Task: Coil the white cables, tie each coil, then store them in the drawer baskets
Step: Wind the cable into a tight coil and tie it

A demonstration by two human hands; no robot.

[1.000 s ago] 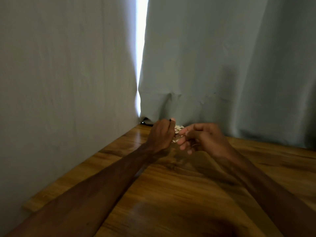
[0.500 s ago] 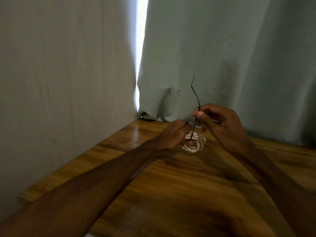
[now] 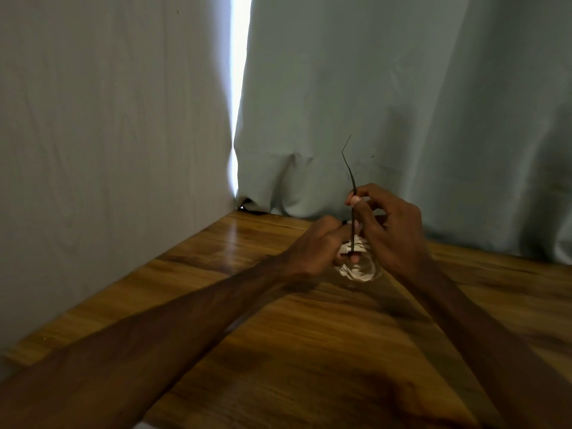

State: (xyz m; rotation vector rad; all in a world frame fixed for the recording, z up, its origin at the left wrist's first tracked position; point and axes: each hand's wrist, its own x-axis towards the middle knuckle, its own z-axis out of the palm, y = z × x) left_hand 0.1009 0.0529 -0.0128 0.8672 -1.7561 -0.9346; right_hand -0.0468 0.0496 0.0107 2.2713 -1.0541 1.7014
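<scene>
A small coil of white cable (image 3: 360, 269) sits between my two hands, just above the wooden table (image 3: 278, 351). My left hand (image 3: 315, 247) grips the coil from the left side. My right hand (image 3: 390, 230) pinches a thin black tie (image 3: 351, 187) between thumb and forefinger. The tie runs from the coil straight up past my right thumb, and its free end sticks up in front of the curtain. Part of the coil is hidden behind my fingers.
A grey curtain (image 3: 402, 103) hangs along the table's far edge. A pale wall (image 3: 108, 134) borders the table on the left, with a bright gap of light (image 3: 240, 72) between wall and curtain. No drawer or basket is in view.
One second ago both hands were low and close over the coil. Since then my right hand has risen, drawing the black tie upward, and the coil has come into view below.
</scene>
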